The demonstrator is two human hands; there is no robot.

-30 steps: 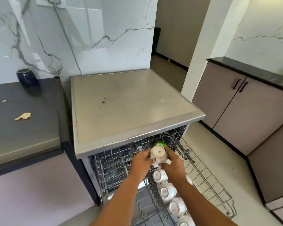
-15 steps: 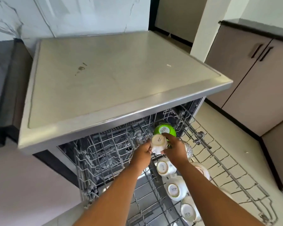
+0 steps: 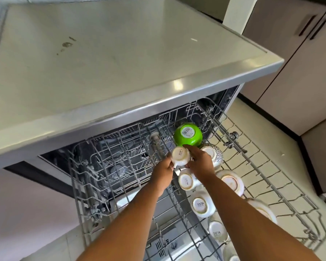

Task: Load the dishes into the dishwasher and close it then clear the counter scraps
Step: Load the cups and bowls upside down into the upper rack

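Note:
The dishwasher's upper wire rack (image 3: 109,166) is pulled out in front of me. Both hands hold one upside-down white cup (image 3: 180,156) over the rack's middle row: my left hand (image 3: 163,171) grips its left side, my right hand (image 3: 200,162) its right side. Just behind the cup sits an upturned green bowl (image 3: 188,136) with a barcode sticker. A row of inverted white cups (image 3: 188,180) runs toward me along the rack, and patterned bowls (image 3: 214,154) lie to their right.
The steel dishwasher top (image 3: 111,59) overhangs the back of the rack and bears a small brown stain (image 3: 67,44). Beige cabinets (image 3: 299,59) with dark handles stand on the right above a pale tiled floor (image 3: 267,147). The rack's left half holds no dishes.
My view has tilted down and closer to the rack, so the left counter and its scraps have left the frame. The held cup has moved slightly lower and toward the green bowl.

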